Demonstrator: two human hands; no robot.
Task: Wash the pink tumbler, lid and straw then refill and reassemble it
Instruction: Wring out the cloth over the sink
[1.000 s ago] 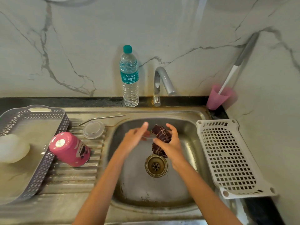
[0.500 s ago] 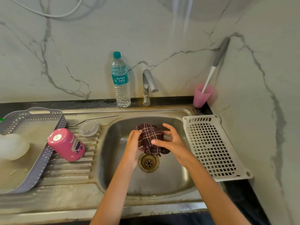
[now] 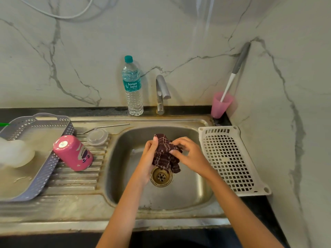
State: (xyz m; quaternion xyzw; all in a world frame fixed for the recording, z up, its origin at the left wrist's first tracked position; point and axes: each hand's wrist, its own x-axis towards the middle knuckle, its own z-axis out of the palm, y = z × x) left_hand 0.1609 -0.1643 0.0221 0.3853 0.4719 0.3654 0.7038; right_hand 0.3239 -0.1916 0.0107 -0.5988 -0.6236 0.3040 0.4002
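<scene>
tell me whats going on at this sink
A person's left hand and right hand grip a dark checked cloth, bunched up over the sink basin just above the drain. The pink tumbler sits tipped bottom-up on the drainboard against the grey basket, with the clear lid and metal straw lying beside it. A capped water bottle stands by the tap.

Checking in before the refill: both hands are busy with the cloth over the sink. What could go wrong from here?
1. The pink tumbler leans tilted against the grey basket on the ridged drainboard; a nudge might send it rolling.
2. The thin straw lies loose near the edge of the sink and could slip in.
3. The left hand and right hand both grip the cloth, so neither could catch anything quickly.
</scene>
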